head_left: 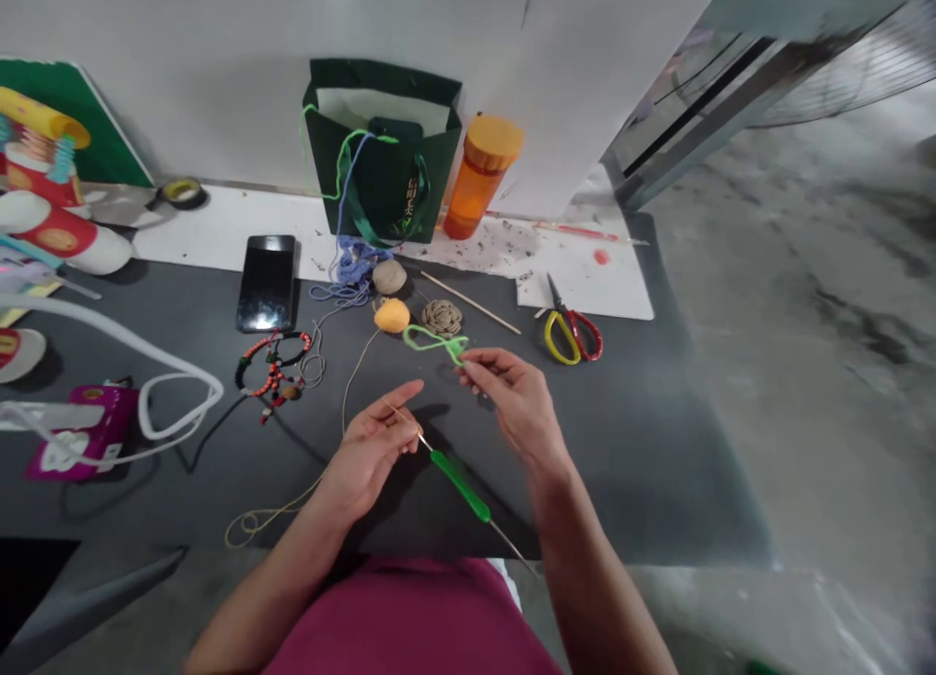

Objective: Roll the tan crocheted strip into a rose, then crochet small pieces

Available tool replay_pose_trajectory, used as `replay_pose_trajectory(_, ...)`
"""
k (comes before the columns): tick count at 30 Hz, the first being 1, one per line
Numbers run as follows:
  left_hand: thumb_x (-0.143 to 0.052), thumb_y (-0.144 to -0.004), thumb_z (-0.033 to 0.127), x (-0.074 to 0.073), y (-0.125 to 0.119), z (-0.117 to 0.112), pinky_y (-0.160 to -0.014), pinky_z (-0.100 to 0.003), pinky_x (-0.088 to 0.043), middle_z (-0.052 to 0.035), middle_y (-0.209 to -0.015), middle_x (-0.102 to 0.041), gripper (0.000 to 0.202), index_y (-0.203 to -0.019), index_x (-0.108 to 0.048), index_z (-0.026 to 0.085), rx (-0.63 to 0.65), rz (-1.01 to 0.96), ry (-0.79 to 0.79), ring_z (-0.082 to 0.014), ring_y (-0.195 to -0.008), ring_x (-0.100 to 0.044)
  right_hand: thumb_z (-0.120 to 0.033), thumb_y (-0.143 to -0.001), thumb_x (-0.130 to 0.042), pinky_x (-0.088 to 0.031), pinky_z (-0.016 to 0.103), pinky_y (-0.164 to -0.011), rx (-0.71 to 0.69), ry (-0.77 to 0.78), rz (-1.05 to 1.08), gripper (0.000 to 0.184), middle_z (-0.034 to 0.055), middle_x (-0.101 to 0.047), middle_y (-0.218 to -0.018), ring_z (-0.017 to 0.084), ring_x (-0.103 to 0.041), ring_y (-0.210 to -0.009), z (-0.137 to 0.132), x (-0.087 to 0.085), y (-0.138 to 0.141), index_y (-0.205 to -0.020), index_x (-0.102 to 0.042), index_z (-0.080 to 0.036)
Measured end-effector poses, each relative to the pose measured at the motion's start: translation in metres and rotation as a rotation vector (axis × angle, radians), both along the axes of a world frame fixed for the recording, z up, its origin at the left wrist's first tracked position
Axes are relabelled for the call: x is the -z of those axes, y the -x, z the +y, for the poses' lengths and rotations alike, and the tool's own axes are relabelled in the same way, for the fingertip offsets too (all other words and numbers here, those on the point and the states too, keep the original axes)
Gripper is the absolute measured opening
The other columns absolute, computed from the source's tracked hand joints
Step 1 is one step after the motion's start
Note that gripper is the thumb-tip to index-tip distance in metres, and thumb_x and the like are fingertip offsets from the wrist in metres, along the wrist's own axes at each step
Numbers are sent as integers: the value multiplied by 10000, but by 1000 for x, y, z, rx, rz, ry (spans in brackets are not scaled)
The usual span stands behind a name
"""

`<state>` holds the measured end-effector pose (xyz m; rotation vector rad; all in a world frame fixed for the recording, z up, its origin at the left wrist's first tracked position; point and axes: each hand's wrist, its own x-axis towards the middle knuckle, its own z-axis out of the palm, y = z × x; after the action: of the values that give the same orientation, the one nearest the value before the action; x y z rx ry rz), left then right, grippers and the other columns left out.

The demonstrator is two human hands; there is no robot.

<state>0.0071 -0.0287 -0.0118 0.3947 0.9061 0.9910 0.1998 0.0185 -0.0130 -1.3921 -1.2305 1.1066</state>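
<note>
My left hand [376, 451] pinches one thin metal end of a crochet hook [460, 486] with a green handle. The hook slants down to the right, its other end reaching past the table's front edge. My right hand [519, 402] is closed on a piece of bright green yarn [439, 341], whose loop sticks out to the left of the fingertips. Just beyond the hands lie a yellow-orange ball [393, 315], a coil of brown cord [442, 317] and a beige ball [389, 276]. A thin pale cord [351, 382] runs past my left hand.
Scissors [574, 334] and a wooden stick [472, 302] lie at the right. Behind stand a dark green paper bag [380, 168] and an orange bottle [479, 182]. To the left are a phone [267, 283], beaded bracelets [274, 368], a purple packet [92, 431] and a white bent tube [146, 338].
</note>
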Motion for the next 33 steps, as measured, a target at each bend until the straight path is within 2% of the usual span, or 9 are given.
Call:
replay_pose_trajectory(5,-841,-656,169,-5,8,2,-552,-227,-361,35,-635,-595,439,-1092,-795,196,156,47,17,-66,-564,-490,-268,-839,-664,-564,263,-628,-252,123,48,246,32,-769,-821,136,-691,-687,-23,9,18,-1060,-734,-186)
replay_pose_trajectory(9,-826,-675,152,2,10,0,-549,-225,-340,36,-639,-591,484,-1154,-767,180,198,-50,158,-56,-557,-471,-146,-868,-559,-572,295,-716,-388,37,-188,404,15,-741,-843,147,-695,-750,-26,17,17,-1264,-626,-191)
replay_pose_trajectory(13,-819,-677,131,7,5,-4,-554,-229,-333,43,-641,-585,512,-1182,-740,162,183,-69,225,-51,-545,-451,-132,-943,-448,-557,315,-751,-446,-34,-432,357,49,-751,-903,169,-705,-790,-28,17,13,-1251,-617,-196)
replay_pose_trajectory(16,-826,-673,127,6,1,-6,-570,-232,-343,47,-641,-589,567,-1229,-715,156,190,-43,245,-54,-550,-466,-151,-979,-430,-530,305,-689,-439,-3,-574,273,48,-746,-835,179,-694,-719,-29,14,10,-1111,-667,-181)
replay_pose_trajectory(18,-835,-670,133,4,0,-6,-576,-234,-346,44,-642,-598,624,-1277,-689,144,200,-24,252,-59,-557,-482,-157,-993,-434,-528,327,-731,-385,-65,-664,272,76,-758,-891,203,-705,-793,-31,13,8,-1052,-699,-175)
replay_pose_trajectory(21,-844,-668,146,4,0,-6,-580,-236,-349,31,-671,-628,702,-1342,-648,133,205,-14,258,-64,-570,-502,-130,-997,-439,-501,377,-836,-323,-284,-803,308,112,-772,-1118,246,-697,-1007,-38,14,3,-1105,-723,-182)
replay_pose_trajectory(23,-845,-670,151,3,1,-7,-584,-235,-354,30,-681,-634,737,-1373,-624,129,204,-15,262,-62,-570,-504,-99,-991,-444,-460,409,-892,-371,-396,-888,337,89,-748,-1269,272,-653,-1177,-47,16,-1,-1173,-709,-201)
replay_pose_trajectory(26,-839,-681,154,2,3,-8,-597,-232,-369,40,-673,-625,776,-1413,-585,118,194,-6,274,-61,-570,-506,-75,-989,-446,-397,447,-960,-423,-412,-993,376,48,-719,-1349,299,-564,-1325,-62,17,-4,-1270,-662,-202)
replay_pose_trajectory(33,-841,-686,164,0,7,-8,-599,-231,-376,51,-674,-606,824,-1453,-542,123,190,24,299,-64,-581,-505,-139,-995,-534,-360,427,-968,-291,-415,-986,251,35,-772,-1241,276,-611,-1185,-69,18,5,-1181,-690,-203)
